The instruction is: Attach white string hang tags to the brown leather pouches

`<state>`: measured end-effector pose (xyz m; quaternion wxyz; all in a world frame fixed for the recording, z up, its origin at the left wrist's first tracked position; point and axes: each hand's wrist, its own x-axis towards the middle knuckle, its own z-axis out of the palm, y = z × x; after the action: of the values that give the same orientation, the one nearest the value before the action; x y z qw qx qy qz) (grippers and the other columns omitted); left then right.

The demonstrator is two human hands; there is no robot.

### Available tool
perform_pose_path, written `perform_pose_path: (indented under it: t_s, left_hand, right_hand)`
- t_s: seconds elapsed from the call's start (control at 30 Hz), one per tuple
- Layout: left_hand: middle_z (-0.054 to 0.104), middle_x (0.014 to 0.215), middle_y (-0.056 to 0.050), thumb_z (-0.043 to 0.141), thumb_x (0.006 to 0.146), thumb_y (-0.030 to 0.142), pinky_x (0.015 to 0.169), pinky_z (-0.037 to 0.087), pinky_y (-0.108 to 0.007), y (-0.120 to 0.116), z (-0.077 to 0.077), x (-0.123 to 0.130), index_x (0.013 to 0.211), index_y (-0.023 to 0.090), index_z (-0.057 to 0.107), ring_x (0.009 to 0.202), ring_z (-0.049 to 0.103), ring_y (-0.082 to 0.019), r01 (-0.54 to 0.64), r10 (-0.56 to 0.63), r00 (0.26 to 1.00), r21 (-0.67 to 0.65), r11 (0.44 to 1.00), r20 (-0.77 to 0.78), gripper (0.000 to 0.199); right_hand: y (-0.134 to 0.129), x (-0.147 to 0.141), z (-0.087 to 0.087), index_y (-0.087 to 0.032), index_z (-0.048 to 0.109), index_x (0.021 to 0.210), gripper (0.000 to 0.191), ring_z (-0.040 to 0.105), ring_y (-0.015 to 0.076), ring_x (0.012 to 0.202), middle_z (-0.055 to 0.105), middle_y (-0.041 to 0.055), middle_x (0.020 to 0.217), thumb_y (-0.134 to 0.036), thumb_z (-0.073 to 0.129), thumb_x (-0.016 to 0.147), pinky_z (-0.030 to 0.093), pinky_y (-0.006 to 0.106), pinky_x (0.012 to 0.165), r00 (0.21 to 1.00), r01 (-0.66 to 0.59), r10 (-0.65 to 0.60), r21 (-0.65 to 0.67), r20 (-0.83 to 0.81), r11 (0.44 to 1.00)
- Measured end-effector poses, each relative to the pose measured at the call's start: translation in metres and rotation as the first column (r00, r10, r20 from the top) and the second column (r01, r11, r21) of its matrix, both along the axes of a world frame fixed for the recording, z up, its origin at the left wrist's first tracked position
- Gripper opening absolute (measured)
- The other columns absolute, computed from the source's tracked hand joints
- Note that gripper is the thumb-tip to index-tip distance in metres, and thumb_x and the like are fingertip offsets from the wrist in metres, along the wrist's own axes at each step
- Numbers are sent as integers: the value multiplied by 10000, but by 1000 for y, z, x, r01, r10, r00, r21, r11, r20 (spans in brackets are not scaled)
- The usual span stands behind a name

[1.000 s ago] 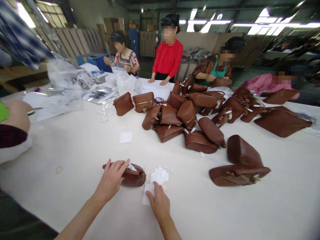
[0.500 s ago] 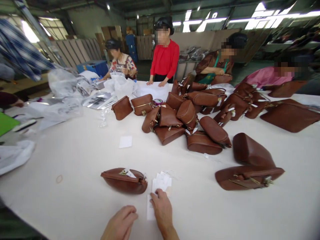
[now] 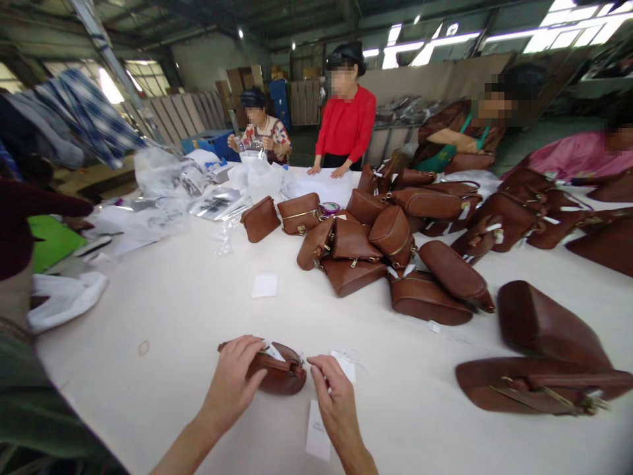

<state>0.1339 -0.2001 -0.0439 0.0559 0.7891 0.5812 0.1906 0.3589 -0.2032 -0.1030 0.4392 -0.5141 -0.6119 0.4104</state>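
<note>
A small brown leather bag (image 3: 284, 381) lies in front of me, with a white tag on its top. My left hand (image 3: 235, 376) is over the bag's left part, fingers on the far side and thumb on the near side. Close to the bag's right end is my right hand (image 3: 339, 396), its thumb and forefinger pinched together. Anything between those fingertips is too small to make out. Partly behind that hand lie white tags (image 3: 346, 365) with thin strings. A printed white card (image 3: 317, 432) rests on the table beneath its wrist side.
A heap of brown bags (image 3: 359, 241) covers the table's middle and right. Two more bags (image 3: 539, 386) lie at the near right. A white paper square (image 3: 265, 285) is ahead. Clear plastic wrapping (image 3: 148, 218) lies left. Several people stand or sit around the table.
My left hand has moved forward onto the bag. My right hand has left the pile of tags and come up beside the bag's right end. The view has turned slightly left.
</note>
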Motion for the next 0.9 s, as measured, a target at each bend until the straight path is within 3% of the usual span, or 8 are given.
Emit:
perform_pose_path:
  t_s: [0.13,0.27,0.37,0.5,0.77,0.9]
  left_hand:
    - [663,1123,-86,610,749,160,1010,433,-580,2,-11,4,1039,234,596,1095,584,-294,-3,8,997,-60,998,79,300]
    - [656,1069,-78,574,740,111,1062,368,-642,-3,-25,7,1049,227,532,1061,596,-281,-26,32,988,-40,999,151,332]
    - [640,1082,-97,588,745,137,1054,395,-635,-5,-33,7,1113,218,473,1071,592,-295,-71,67,978,16,997,198,394]
    - [634,1048,-81,591,744,126,1058,407,-625,-6,-35,6,1067,221,478,1050,596,-286,-68,62,980,24,997,190,355]
    - [609,1057,-74,561,765,113,1089,324,-643,-6,-17,11,1046,229,545,1055,566,-267,2,4,993,-53,999,121,304]
    - [605,1039,-58,520,815,116,1088,312,-610,-5,-10,21,947,227,568,1053,543,-249,43,-38,994,-54,998,98,179]
  right_hand:
    - [27,-21,34,-223,677,867,323,597,199,872,641,59,890,-321,384,961,441,315,795,983,-115,129,-117,128,987]
    - [51,-45,47,-212,719,758,248,589,233,863,646,69,825,-338,534,866,406,359,816,939,-179,243,-256,245,950]
    - [64,-57,46,-216,712,680,75,581,209,799,642,32,771,-276,680,711,402,320,752,932,-245,307,-287,191,926]
    - [72,-53,37,-199,648,626,111,540,146,639,585,-25,610,-246,612,720,397,256,628,937,-313,346,-325,50,893]
    - [57,-19,28,-209,574,732,185,560,149,613,606,-25,632,-385,548,784,447,257,595,951,-307,267,-344,-159,887]
    - [49,-17,29,-214,558,755,135,547,141,564,577,-41,593,-342,535,794,446,252,566,949,-296,236,-328,-211,897]
